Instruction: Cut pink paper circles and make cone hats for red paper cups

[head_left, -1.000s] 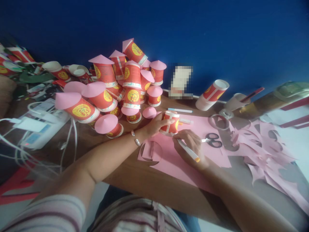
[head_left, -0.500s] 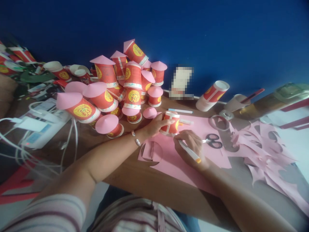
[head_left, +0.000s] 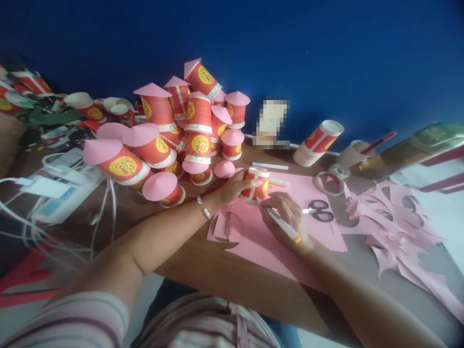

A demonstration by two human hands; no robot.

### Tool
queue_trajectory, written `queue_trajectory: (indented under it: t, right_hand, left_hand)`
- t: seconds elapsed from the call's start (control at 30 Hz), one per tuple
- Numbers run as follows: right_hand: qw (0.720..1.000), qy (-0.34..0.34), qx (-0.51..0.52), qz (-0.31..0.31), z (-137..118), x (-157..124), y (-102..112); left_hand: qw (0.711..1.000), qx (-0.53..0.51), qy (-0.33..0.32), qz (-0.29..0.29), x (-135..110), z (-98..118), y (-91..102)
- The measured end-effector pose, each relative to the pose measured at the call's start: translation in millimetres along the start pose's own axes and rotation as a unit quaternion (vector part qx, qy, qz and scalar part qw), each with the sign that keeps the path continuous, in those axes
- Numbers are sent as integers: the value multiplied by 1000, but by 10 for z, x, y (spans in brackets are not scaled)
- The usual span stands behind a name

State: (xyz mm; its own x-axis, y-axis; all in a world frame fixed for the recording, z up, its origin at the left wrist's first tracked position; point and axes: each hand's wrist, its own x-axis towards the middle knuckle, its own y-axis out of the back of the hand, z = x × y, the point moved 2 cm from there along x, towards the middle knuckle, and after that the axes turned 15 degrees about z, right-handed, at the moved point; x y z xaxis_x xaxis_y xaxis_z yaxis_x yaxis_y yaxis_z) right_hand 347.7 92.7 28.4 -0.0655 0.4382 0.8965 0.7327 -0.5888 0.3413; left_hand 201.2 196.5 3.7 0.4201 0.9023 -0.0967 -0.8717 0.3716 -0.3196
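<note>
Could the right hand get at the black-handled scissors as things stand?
Probably yes: the scissors lie on the pink paper just beside the right hand, nothing covering their handles, though its hold on the marker may hinder a grasp.

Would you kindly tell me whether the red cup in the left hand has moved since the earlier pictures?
No, not noticeably: judged against the scissors, the red cup in the left hand keeps its place.

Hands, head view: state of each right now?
Left hand: closed, holding a red cup.
Right hand: closed, holding a white pen.
</note>
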Motion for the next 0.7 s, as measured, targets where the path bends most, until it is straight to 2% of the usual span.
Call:
queue_trajectory:
  t: [0.33, 0.7]
  right_hand:
    - [1000, 7, -25, 11, 16, -17, 5]
    - [999, 5, -43, 21, 27, -58, -1]
  left_hand:
    - [997, -43, 23, -57, 1, -24, -7]
    - [996, -58, 30, -62, 30, -83, 36]
